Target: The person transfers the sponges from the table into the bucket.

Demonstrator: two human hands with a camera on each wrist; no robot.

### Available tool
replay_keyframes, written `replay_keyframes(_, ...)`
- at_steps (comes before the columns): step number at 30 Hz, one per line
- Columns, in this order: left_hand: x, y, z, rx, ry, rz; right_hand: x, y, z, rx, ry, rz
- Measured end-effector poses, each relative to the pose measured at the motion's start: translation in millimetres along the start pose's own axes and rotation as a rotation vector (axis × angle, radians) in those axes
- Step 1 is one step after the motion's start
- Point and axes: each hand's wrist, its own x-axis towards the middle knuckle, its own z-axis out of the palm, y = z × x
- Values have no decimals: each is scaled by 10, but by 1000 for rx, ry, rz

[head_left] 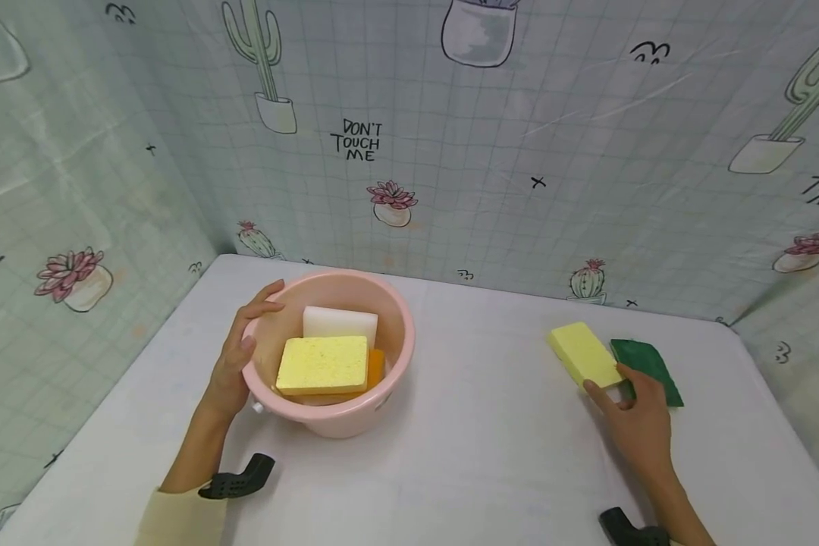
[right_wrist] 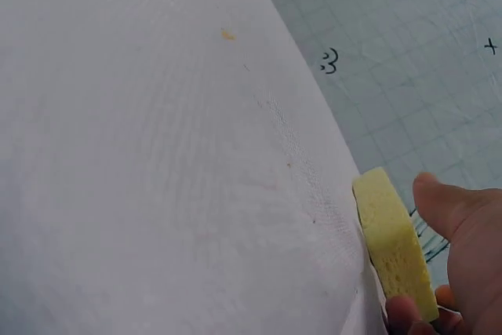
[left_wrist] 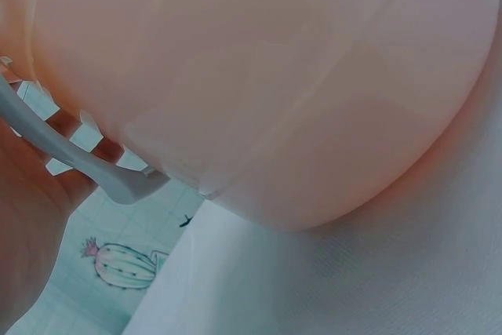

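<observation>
A pink bucket stands on the left half of the white table. My left hand holds its left rim, fingers outside near the grey handle in the left wrist view. Inside the bucket lie a yellow sponge, a white block and an orange piece. At the right, a second yellow sponge lies flat. Around its near end is my right hand, fingertips at one corner. The right wrist view shows the thumb apart from the sponge.
A dark green scouring pad lies right beside the second sponge, partly behind the right hand. The white tabletop stretches between bucket and sponge. Printed curtains close off the back and sides.
</observation>
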Motion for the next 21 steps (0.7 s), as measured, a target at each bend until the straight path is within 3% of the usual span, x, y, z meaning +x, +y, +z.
replay_keyframes(10, 6, 10, 6, -16, 1, -14, 34, -24, 39, -21, 28, -20)
replay_keyframes(21, 13, 10, 15, -26, -1, -9, -6, -94, 51, 39, 64, 19)
